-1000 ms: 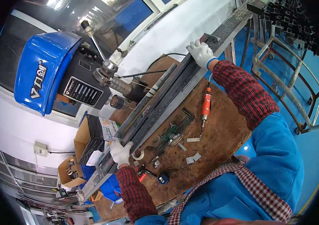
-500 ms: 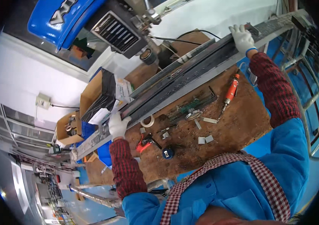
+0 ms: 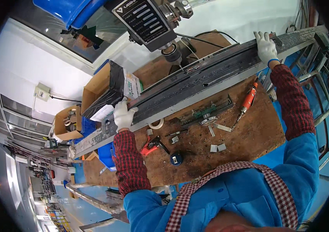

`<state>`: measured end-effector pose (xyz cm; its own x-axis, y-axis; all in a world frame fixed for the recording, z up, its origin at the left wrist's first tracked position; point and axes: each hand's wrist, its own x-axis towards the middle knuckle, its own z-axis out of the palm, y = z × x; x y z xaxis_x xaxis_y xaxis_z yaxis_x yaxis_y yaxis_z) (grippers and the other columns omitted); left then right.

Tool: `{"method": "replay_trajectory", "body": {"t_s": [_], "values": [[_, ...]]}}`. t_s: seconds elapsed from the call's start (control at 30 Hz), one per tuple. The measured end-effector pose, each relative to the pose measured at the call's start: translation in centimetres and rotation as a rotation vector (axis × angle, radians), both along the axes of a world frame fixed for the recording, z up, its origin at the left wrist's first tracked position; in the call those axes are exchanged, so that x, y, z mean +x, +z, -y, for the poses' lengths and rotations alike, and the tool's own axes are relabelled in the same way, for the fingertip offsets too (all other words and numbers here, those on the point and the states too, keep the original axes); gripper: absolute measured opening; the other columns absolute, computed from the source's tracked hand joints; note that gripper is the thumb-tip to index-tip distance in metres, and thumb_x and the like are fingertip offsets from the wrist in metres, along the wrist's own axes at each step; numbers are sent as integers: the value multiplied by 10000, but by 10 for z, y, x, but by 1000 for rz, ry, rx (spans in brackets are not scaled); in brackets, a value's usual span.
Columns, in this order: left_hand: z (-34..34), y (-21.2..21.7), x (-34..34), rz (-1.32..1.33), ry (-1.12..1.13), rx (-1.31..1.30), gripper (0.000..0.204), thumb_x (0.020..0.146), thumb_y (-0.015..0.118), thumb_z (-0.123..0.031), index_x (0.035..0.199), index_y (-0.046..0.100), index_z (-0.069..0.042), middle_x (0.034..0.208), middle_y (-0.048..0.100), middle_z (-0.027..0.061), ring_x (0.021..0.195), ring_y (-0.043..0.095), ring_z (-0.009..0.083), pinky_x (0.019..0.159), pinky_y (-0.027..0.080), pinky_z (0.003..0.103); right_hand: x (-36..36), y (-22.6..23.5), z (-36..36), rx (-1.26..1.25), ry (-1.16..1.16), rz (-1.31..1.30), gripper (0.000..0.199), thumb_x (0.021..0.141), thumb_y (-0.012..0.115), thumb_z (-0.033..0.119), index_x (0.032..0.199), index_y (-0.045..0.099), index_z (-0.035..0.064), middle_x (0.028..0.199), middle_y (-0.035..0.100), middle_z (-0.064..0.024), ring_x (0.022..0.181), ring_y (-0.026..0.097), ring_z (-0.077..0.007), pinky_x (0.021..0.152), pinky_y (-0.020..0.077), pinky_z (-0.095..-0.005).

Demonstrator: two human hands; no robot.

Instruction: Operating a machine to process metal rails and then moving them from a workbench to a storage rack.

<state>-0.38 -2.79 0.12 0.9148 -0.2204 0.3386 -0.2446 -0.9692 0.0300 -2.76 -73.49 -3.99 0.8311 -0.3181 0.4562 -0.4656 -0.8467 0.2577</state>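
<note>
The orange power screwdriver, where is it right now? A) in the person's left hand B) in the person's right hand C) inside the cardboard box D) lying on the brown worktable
D: the orange power screwdriver lies on the brown worktable, while the left hand and right hand both grip the long metal rail.

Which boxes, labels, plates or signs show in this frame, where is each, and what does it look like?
Machine label plate: top centre, on the drill head; dark rectangle, pale lines.
Open cardboard box: left of the left hand; brown.
White carton: beside that box; green print.
Small cardboard box: far left; brown, holds parts.
</note>
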Motion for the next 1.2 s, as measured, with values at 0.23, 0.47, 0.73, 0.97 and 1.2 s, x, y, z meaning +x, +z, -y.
{"method": "replay_trajectory", "body": {"t_s": [0.23, 0.47, 0.73, 0.97, 1.2], "values": [[5, 6, -4, -19, 28, 23, 524, 767, 792, -289, 1192, 651, -17, 1106, 669, 162, 1021, 607, 389, 909, 495, 456, -8, 20, -12, -2, -12, -151, 590, 916, 580, 106, 1481, 425, 173, 1482, 475, -97, 1297, 500, -348, 996, 512, -423], [-5, -5, -1, 111, -96, 13, 514, 764, 795, -300, 1175, 650, -27, 1102, 666, 155, 1017, 608, 381, 899, 493, 458, 5, -12, 16, -19, 14, -1, 566, 909, 589, 96, 1452, 455, 178, 1463, 491, -107, 1195, 570, -380, 945, 539, -423], [-16, -5, -4, 63, 38, 35, 571, 749, 809, -340, 1212, 644, -51, 1115, 668, 152, 1019, 614, 370, 887, 496, 454, 22, 75, -18, 24, 92, -365, 343, 937, 578, 153, 1273, 630, 108, 1336, 594, -159, 1052, 655, -389, 817, 577, -492], [114, 11, 0, 285, -303, 5, 556, 763, 805, -374, 1225, 673, -95, 1057, 688, 106, 978, 632, 328, 851, 507, 420, 116, 206, 33, 1145, 1208, 363, 316, 1076, 457, 312, 1023, 685, 100, 851, 616, -76, 738, 602, -301, 880, 553, -446], [115, 2, -3, 146, -209, -57, 466, 787, 794, -346, 1174, 714, -100, 1036, 705, 78, 971, 647, 288, 835, 514, 381, 74, 315, -156, 1831, 1514, 304, 630, 987, 563, 620, 1235, 628, 45, 1081, 650, -156, 922, 630, -238, 752, 549, -358]]}}
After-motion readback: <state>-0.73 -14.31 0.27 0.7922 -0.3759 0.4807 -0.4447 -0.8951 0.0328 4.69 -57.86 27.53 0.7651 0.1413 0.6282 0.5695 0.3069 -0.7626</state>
